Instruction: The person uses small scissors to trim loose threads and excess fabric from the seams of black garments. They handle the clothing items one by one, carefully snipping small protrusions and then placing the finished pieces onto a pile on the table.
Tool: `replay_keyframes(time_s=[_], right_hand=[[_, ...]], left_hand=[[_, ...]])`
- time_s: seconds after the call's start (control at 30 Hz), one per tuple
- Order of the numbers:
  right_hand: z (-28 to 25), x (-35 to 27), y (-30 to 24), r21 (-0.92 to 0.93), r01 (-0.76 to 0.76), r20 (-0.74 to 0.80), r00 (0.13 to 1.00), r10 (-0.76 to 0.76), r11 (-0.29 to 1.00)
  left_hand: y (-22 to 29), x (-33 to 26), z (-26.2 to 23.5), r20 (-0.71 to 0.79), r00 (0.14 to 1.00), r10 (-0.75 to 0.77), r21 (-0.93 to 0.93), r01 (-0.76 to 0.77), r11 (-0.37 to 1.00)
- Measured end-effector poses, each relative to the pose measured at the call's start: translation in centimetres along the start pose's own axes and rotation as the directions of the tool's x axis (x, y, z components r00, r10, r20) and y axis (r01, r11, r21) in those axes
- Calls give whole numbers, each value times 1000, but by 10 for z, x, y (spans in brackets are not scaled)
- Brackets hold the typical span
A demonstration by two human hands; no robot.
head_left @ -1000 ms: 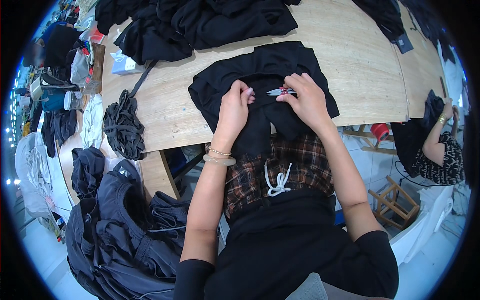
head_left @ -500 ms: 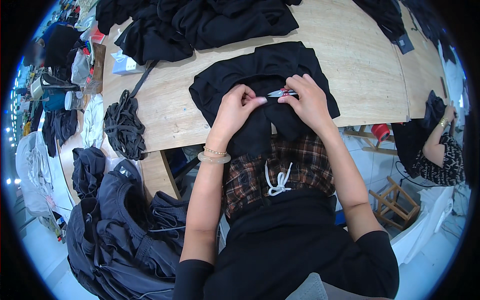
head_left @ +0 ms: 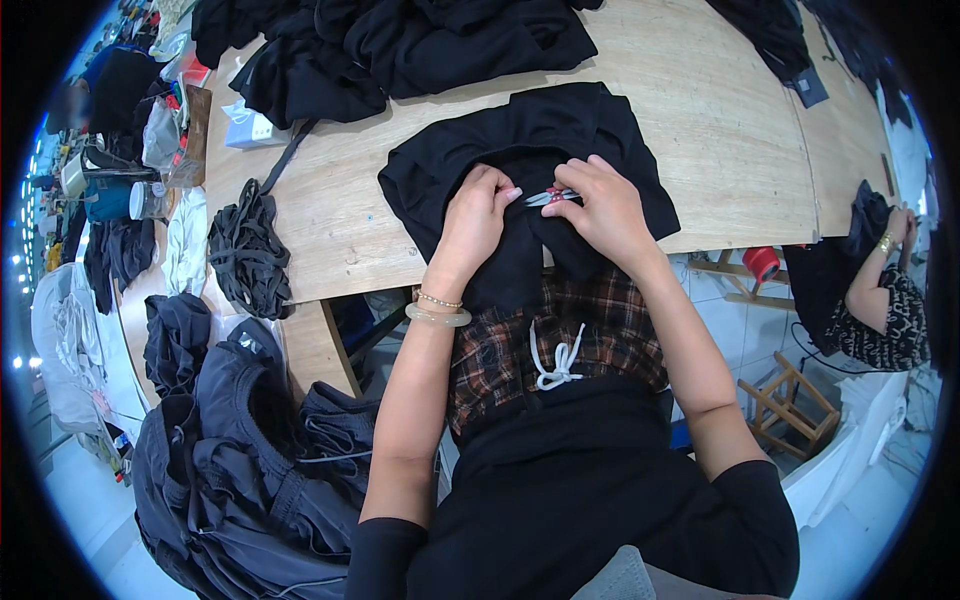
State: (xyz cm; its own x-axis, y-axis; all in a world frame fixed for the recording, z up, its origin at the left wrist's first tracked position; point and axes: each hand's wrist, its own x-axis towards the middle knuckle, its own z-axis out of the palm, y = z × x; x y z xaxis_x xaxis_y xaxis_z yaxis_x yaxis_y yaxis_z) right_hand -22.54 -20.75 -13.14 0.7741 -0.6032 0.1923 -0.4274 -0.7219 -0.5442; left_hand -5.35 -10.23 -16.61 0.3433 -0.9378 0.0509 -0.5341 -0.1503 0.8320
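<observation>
A black garment lies bunched on the wooden table, its near part hanging over the edge toward my lap. My left hand pinches the cloth at the opening's near edge, thumb against the fingers. Wrapped around small thread snips with a red middle, my right hand keeps their pale blades pointed left. The blade tips are close to my left fingertips. Any thread between them is too fine to make out.
More black garments are heaped at the table's back. A tissue box and a coil of dark strips lie to the left. Dark clothes pile at lower left. Right, another person's arm handles dark cloth near a wooden stool.
My right hand has brought the snips slightly left and down, closer to my left fingertips. The left hand has shifted a little and its thumb has drawn in. The garment stays in place.
</observation>
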Motion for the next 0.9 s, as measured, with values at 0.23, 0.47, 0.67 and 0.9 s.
replay_keyframes(time_s=[0.23, 0.47, 0.67, 0.9], right_hand=[[1, 8, -1, -5, 15, 85, 996, -15, 1000], [-1, 12, 1, -45, 20, 140, 990, -13, 999], [-1, 15, -7, -60, 10, 136, 991, -2, 998], [4, 14, -4, -38, 19, 127, 992, -14, 999]], left_hand=[[-2, 0, 2, -3, 1000, -16, -1, 16, 1000], [-1, 1, 2, -6, 1000, -17, 19, 17, 1000], [-2, 3, 2, -13, 1000, -12, 30, 12, 999], [-4, 3, 3, -20, 1000, 13, 42, -12, 999]])
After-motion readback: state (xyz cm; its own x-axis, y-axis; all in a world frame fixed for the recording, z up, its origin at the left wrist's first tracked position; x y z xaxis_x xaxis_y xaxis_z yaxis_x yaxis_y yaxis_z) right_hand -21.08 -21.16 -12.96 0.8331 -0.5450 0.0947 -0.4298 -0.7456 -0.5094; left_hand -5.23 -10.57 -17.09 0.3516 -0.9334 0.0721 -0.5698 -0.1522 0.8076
